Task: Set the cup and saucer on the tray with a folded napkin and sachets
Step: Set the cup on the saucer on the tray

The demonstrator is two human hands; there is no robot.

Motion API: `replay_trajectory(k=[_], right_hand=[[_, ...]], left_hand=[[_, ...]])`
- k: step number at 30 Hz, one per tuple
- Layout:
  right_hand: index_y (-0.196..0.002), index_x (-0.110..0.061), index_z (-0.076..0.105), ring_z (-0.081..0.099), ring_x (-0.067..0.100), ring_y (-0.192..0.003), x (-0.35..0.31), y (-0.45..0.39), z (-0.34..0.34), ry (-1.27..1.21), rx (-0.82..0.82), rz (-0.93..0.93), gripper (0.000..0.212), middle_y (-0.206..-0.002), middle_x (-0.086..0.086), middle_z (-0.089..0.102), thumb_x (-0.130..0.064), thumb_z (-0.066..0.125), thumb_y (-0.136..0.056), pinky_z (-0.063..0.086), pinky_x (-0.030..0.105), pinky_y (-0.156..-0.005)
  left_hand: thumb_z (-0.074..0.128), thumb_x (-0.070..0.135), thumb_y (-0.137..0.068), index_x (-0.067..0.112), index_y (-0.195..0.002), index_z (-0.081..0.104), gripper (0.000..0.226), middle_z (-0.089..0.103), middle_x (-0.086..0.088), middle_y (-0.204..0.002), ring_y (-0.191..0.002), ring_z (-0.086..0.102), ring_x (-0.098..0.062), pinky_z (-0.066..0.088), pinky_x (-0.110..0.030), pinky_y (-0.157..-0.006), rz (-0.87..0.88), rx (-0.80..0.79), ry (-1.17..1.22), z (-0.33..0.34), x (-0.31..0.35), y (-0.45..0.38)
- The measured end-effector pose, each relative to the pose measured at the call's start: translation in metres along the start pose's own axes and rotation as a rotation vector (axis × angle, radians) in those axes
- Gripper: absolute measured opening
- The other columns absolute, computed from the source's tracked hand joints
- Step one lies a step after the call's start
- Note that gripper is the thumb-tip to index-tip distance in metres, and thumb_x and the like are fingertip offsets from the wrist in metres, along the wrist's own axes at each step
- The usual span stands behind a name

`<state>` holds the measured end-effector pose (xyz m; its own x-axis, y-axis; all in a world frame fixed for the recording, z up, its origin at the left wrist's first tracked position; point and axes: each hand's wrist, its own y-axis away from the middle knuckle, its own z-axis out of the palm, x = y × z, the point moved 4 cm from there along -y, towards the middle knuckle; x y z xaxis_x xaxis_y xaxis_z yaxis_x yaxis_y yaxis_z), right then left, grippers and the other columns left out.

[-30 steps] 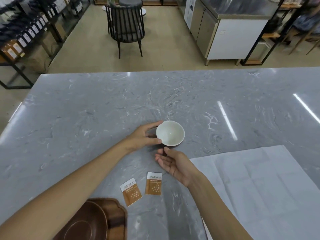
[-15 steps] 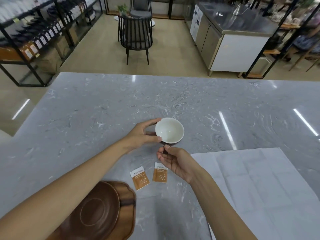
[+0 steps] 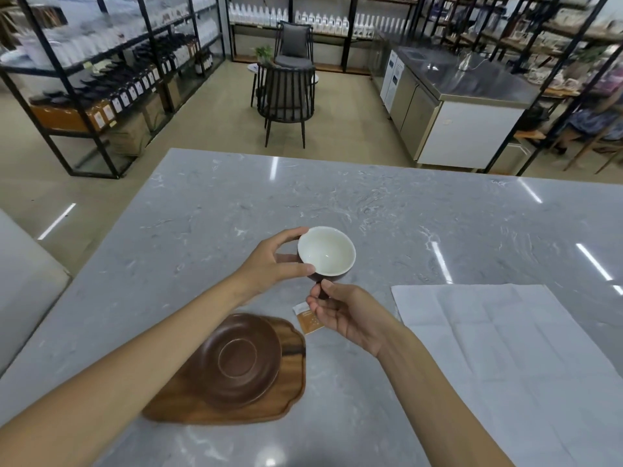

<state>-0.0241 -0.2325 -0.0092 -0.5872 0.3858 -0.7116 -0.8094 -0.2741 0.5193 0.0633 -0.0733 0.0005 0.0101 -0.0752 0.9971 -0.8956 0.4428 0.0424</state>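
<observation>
A cup, white inside and dark brown outside, is held above the grey marble table. My left hand grips its rim with thumb and fingers from the left. My right hand, palm up, pinches the cup's dark handle from below. A brown saucer lies on the wooden tray near the front edge. One orange sachet peeks out under my right hand; a second is hidden. An unfolded white napkin lies spread flat on the right.
The marble table stretches far back and to both sides. Beyond it stand a black chair, shelving with bottles on the left and a steel counter on the right.
Both hands have lifted the cup a little and kept hold of it. The camera tilted up, so the tray and saucer now show in full and my right hand covers one sachet.
</observation>
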Motion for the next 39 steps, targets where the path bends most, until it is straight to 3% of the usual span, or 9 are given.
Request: replay_trajectory(k=[2,7,11,13,18,24,27,33,39], right_hand=[[-0.081,-0.008,0.075,0.07,0.018,-0.077,0.01,0.007,0.011,0.011,-0.008,0.003,0.035,-0.084,0.013,0.07,-0.021,0.053,-0.105,0.062,0.021,-0.072],[-0.081,-0.009,0.078,0.071,0.017,-0.078,0.035,0.021,0.035,0.046,-0.033,0.021,0.035,-0.088,0.015,0.072,-0.023,0.055,-0.103,0.062,0.021,-0.072],[-0.08,-0.009,0.08,0.074,0.016,-0.078,0.057,0.028,0.051,0.071,-0.029,0.034,0.036,-0.088,0.014,0.075,-0.022,0.055,-0.103,0.061,0.021,-0.066],[-0.082,-0.008,0.08,0.074,0.016,-0.078,0.069,0.03,0.058,0.065,-0.038,0.056,0.035,-0.09,0.015,0.075,-0.022,0.056,-0.103,0.061,0.021,-0.066],[-0.085,-0.005,0.079,0.073,0.016,-0.075,0.098,0.031,0.069,0.047,-0.055,0.115,0.032,-0.093,0.018,0.075,-0.02,0.057,-0.102,0.061,0.02,-0.064],[-0.085,-0.005,0.079,0.07,0.013,-0.073,0.128,0.029,0.08,0.06,-0.051,0.167,0.033,-0.093,0.017,0.074,-0.019,0.056,-0.103,0.06,0.018,-0.065],[-0.087,-0.003,0.078,0.069,0.012,-0.071,0.141,0.027,0.084,0.056,-0.05,0.18,0.032,-0.093,0.017,0.074,-0.018,0.055,-0.103,0.06,0.018,-0.066],[-0.087,-0.002,0.077,0.064,0.009,-0.062,0.158,0.022,0.088,0.075,-0.03,0.211,0.034,-0.094,0.02,0.074,-0.015,0.051,-0.105,0.053,0.014,-0.053],[-0.089,-0.004,0.079,0.066,0.01,-0.066,0.164,0.02,0.089,0.092,-0.049,0.22,0.036,-0.103,0.023,0.074,-0.016,0.05,-0.105,0.054,0.014,-0.055]], left_hand=[[0.088,0.019,-0.075,0.039,-0.136,0.057,0.071,0.057,0.019,-0.14,-0.112,0.07,-0.01,0.054,-0.028,-0.095,0.007,0.019,-0.001,-0.006,0.001,0.018],[0.088,0.021,-0.076,0.041,-0.134,0.057,0.07,0.056,0.028,-0.135,-0.105,0.071,0.0,0.051,-0.014,-0.082,0.01,0.053,-0.022,-0.02,0.002,0.062],[0.088,0.016,-0.076,0.04,-0.134,0.058,0.07,0.057,0.022,-0.139,-0.109,0.071,-0.008,0.054,-0.031,-0.095,-0.001,0.055,0.014,-0.029,-0.006,0.091],[0.088,0.012,-0.075,0.039,-0.133,0.059,0.07,0.058,0.018,-0.14,-0.11,0.072,-0.014,0.058,-0.035,-0.093,-0.007,0.055,0.039,-0.034,-0.011,0.106],[0.09,0.018,-0.072,0.043,-0.13,0.06,0.07,0.059,0.021,-0.137,-0.111,0.071,-0.011,0.059,-0.02,-0.083,-0.019,0.081,0.032,-0.046,-0.028,0.135],[0.092,0.028,-0.066,0.048,-0.127,0.06,0.072,0.059,0.02,-0.138,-0.116,0.068,-0.011,0.055,-0.031,-0.098,-0.081,0.128,-0.019,-0.059,-0.053,0.162],[0.092,0.02,-0.069,0.041,-0.131,0.06,0.072,0.062,0.012,-0.136,-0.116,0.069,-0.011,0.054,-0.031,-0.1,-0.095,0.142,0.002,-0.062,-0.065,0.172],[0.091,0.025,-0.066,0.039,-0.133,0.06,0.075,0.064,0.015,-0.135,-0.117,0.068,-0.009,0.054,-0.034,-0.103,-0.124,0.151,-0.017,-0.066,-0.08,0.183],[0.091,0.028,-0.064,0.049,-0.126,0.062,0.072,0.064,0.025,-0.13,-0.118,0.067,-0.01,0.054,-0.034,-0.103,-0.125,0.148,-0.034,-0.07,-0.085,0.187]])
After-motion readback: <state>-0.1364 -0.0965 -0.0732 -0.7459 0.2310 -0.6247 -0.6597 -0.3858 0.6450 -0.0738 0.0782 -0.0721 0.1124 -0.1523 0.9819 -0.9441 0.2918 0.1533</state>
